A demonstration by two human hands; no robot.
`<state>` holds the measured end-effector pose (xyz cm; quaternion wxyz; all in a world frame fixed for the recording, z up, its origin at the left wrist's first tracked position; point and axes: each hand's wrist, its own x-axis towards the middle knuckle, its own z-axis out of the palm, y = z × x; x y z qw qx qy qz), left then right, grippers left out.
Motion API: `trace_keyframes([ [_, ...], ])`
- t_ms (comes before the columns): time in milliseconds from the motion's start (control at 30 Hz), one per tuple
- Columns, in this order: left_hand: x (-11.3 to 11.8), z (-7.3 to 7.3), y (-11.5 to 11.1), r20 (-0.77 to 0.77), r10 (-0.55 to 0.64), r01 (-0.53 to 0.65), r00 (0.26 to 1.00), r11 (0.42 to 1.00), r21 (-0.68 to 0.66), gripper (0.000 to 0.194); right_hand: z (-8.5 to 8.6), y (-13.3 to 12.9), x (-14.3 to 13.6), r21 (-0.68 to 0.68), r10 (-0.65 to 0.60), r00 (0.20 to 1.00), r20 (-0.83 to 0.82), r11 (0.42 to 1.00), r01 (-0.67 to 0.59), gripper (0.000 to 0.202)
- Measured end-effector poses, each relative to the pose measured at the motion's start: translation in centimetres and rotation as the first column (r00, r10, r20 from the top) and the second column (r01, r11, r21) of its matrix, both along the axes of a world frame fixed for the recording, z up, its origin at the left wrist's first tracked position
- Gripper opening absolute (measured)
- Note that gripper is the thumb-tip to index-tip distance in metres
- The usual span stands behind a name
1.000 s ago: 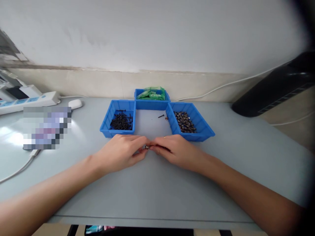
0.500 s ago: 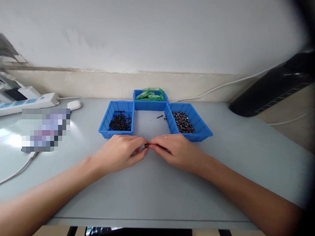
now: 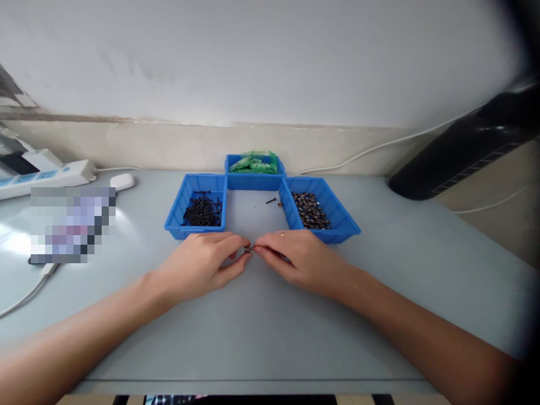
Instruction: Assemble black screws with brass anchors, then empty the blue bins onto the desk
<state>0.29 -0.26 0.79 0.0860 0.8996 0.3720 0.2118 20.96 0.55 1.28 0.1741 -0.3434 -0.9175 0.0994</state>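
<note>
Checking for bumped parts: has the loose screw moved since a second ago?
No; the loose screw keeps its place beside the right bin. Only the view shifted.

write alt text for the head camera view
A bare left hand and right hand pinch a small part between them at a grey table. Beyond stand three blue bins holding black screws at left, metallic pieces at right and green packets behind.

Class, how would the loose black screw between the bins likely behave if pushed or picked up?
The screw may roll in a curve, since one end looks wider. It looks straight, so is probably stiff. Thin and lying flat, it may be awkward to pinch.
</note>
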Motion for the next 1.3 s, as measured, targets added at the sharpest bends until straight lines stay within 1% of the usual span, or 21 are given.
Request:
trace_keyframes([
  [133, -0.08, -0.27, -0.11, 0.085, 0.008, -0.011, 0.996, 1.000, 0.023, 0.019, 0.03, -0.06, 0.07, -0.005, -0.016, 1.000, 0.021, 1.000, 0.016, 0.022],
  [267, -0.11, -0.13, -0.26, 0.102, -0.003, -0.002, 0.995, 0.998, 0.055, 0.016, -0.04, -0.10, 0.13, -0.007, -0.008, 1.000, 0.011, 1.000, 0.008, 0.019],
  [400, -0.08, 0.23, -0.36, 0.104, -0.035, 0.028, 0.994, 0.997, 0.069, 0.015, -0.30, -0.06, 0.06, 0.007, 0.031, 1.000, 0.005, 0.999, -0.031, 0.020],
  [533, -0.09, 0.24, -0.28, 0.081, -0.044, 0.040, 0.996, 0.998, 0.049, 0.017, -0.40, -0.06, -0.08, 0.011, 0.056, 0.998, 0.006, 0.998, -0.056, 0.021],
  [667, -0.16, 0.08, -0.21, 0.069, -0.039, 0.037, 0.997, 0.999, 0.033, 0.018, -0.15, -0.12, -0.15, -0.021, 0.033, 0.999, 0.024, 0.999, -0.032, 0.021],
  [867, 0.07, -0.04, -0.38, 0.060, -0.020, 0.024, 0.998, 0.997, -0.077, 0.013, -0.07, -0.06, -0.25, -0.069, 0.031, 0.997, 0.072, 0.997, -0.026, 0.018],
  [1067, 0.30, -0.37, -0.21, 0.031, -0.074, 0.077, 0.997, 0.988, -0.137, 0.011, -0.35, -0.03, -0.16, -0.072, 0.059, 0.996, 0.073, 0.996, -0.053, 0.018],
  [1300, 0.15, -0.56, -0.12, 0.004, -0.120, 0.119, 0.993, 0.983, -0.141, 0.011, -0.26, -0.14, -0.09, -0.032, 0.068, 0.991, 0.114, 0.997, -0.065, 0.019],
])
